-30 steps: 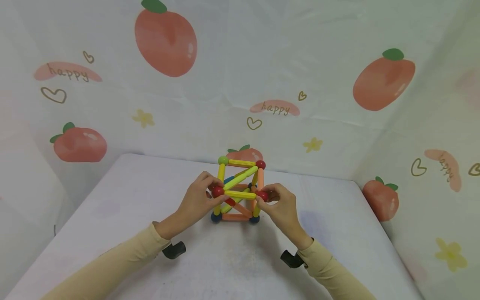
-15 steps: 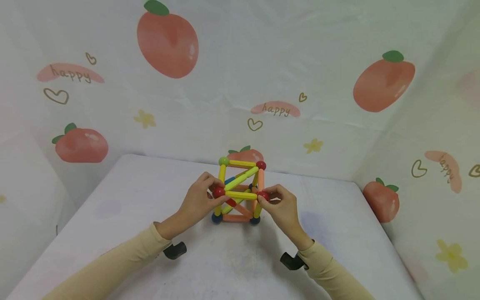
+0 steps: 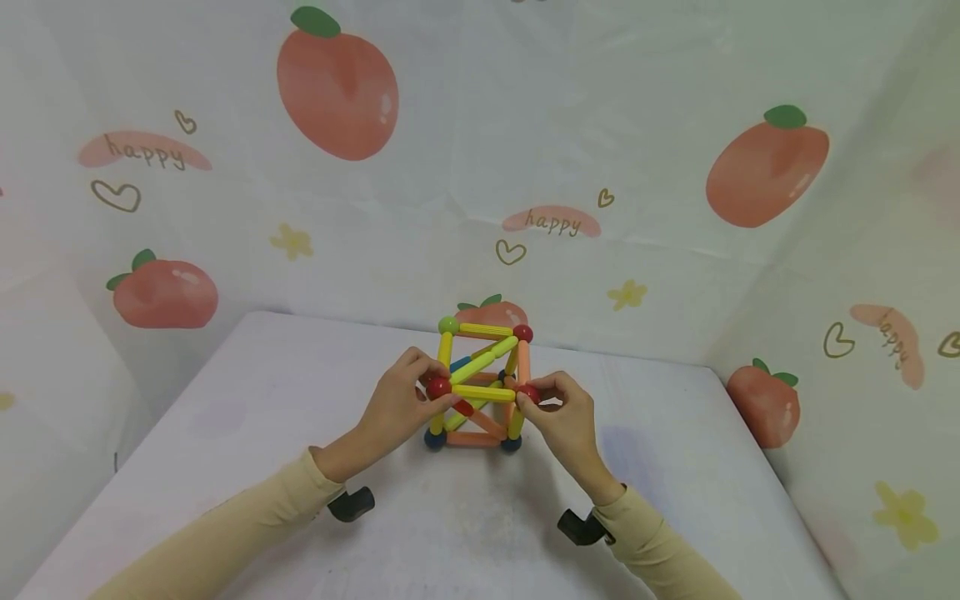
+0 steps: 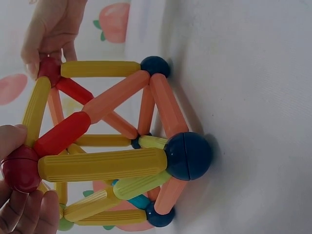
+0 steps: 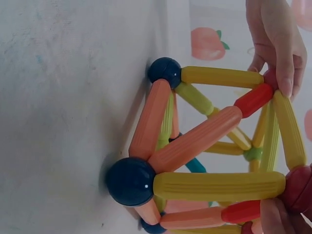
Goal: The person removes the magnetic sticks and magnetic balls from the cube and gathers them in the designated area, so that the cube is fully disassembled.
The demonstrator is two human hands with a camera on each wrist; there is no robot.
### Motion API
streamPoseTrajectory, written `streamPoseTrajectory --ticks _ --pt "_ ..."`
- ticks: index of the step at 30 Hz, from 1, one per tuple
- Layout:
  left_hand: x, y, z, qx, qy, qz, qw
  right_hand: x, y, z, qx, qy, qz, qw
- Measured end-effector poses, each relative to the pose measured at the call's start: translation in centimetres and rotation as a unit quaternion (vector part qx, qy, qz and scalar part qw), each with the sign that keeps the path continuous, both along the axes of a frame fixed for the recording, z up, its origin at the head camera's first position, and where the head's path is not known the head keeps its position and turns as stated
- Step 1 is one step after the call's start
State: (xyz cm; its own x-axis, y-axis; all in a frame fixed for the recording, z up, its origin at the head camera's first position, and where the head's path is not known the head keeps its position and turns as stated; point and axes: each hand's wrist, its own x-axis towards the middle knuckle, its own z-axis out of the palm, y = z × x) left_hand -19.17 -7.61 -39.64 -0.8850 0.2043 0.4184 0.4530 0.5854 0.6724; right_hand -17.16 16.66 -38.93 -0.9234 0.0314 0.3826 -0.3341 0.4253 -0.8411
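Observation:
A cube-shaped frame of magnetic rods and balls stands on the table, with dark blue balls (image 3: 435,439) at its base. My left hand (image 3: 397,400) pinches the red ball (image 4: 20,168) at the near upper left corner between thumb and fingers. At the near upper right corner, my right hand (image 3: 562,412) pinches another red ball (image 5: 298,189). A yellow rod (image 3: 483,393) spans these two balls. Diagonal rods, one red and orange (image 5: 195,139), cross the sides. The far top corners carry a green ball (image 3: 448,325) and a red ball (image 3: 522,334).
The white table (image 3: 450,533) continues around the frame. Behind it hangs a white cloth (image 3: 450,167) printed with fruit and hearts. Black wrist-camera mounts (image 3: 351,504) jut from below both sleeves.
Both hands keep their hold on the red balls. The whole head view has shifted slightly, with everything a little lower in the picture; the frame looks unchanged.

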Motion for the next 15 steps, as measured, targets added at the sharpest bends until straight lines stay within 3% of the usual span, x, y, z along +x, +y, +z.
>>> streamPoseTrajectory --ticks 3,5,15 --pt "0.0 0.0 0.0 -0.001 -0.002 0.001 1.0 0.9 -0.5 1.0 0.009 0.03 -0.002 0.9995" --pt "0.0 0.1 0.0 -0.002 -0.004 0.001 1.0 0.9 -0.6 0.9 0.016 0.044 -0.009 0.9988" --pt "0.1 0.1 0.1 -0.003 -0.003 -0.002 1.0 -1.0 0.1 -2.1 0.042 0.106 -0.03 0.993"
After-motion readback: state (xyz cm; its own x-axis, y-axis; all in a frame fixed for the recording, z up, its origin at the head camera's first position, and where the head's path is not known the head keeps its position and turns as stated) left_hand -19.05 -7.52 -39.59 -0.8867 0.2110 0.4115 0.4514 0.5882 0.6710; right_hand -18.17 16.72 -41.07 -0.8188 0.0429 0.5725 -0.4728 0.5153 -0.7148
